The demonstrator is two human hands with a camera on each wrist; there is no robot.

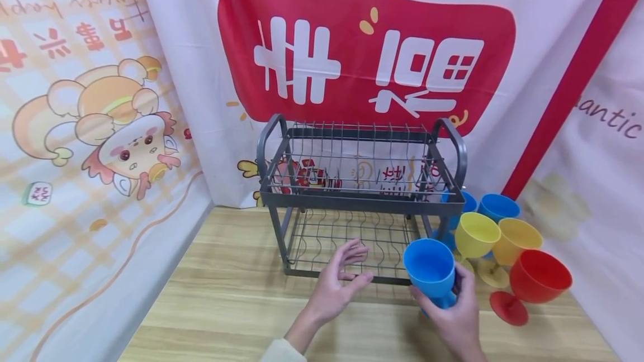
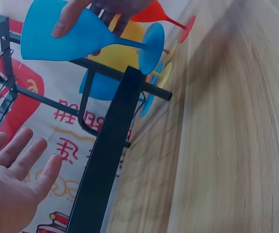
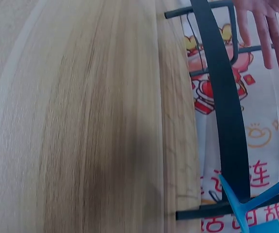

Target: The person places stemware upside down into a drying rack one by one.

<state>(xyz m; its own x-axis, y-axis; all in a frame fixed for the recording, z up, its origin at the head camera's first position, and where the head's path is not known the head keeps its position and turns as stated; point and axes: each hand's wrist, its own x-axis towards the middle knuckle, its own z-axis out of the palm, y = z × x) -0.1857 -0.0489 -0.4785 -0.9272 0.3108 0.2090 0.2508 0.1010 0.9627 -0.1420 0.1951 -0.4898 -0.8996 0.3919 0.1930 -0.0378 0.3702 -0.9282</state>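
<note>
My right hand (image 1: 455, 317) grips a blue plastic goblet (image 1: 429, 264), held upright in front of the dish rack's right end. In the left wrist view, thumb and fingers wrap round the bowl of that goblet (image 2: 66, 34), its foot sticking out past the rack's front bar. My left hand (image 1: 334, 286) is held with its fingers spread and nothing in them, in front of the lower tier. Facing them stands a dark grey two-tier dish rack (image 1: 362, 200), its wire slots holding no dishes. Only the foot and stem of the goblet (image 3: 234, 201) show in the right wrist view.
Right of the rack stand more goblets: a red one (image 1: 540, 275) tilted over, an orange-yellow one (image 1: 515, 242), a yellow one (image 1: 477, 234) and blue ones (image 1: 498, 208) behind. A wooden tabletop (image 1: 226, 306) lies below; printed cloth (image 1: 201, 71) hangs behind and at both sides.
</note>
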